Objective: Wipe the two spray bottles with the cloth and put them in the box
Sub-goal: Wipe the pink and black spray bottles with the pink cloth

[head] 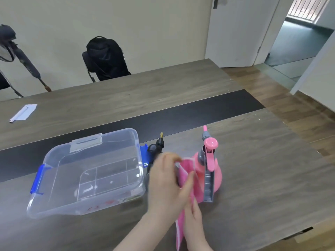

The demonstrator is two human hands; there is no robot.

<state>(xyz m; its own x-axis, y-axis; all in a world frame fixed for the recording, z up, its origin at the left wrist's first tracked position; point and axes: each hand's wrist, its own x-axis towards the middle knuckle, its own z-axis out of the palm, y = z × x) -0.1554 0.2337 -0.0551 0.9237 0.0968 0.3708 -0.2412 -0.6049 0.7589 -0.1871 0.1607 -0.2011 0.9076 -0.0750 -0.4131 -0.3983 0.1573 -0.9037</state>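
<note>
Grey wooden table (253,178) with a dark centre strip; chair (106,58) and open door (235,31) along the top of the frame. Lower centre, left hand (167,180) and right hand (193,220) both grasp the pink cloth (186,174). Pink bottle (211,169) stands just right of them, black bottle (155,147) behind the left hand, clear box (54,205) at left.

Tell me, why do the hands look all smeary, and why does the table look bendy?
In the head view the left hand, right hand and pink cloth are motion-blurred, while the pink spray bottle stays fairly sharp. The wide-angle lens curves the table edges. The clear box shows soft white glare, and the doorway top right looks washed out.
</note>
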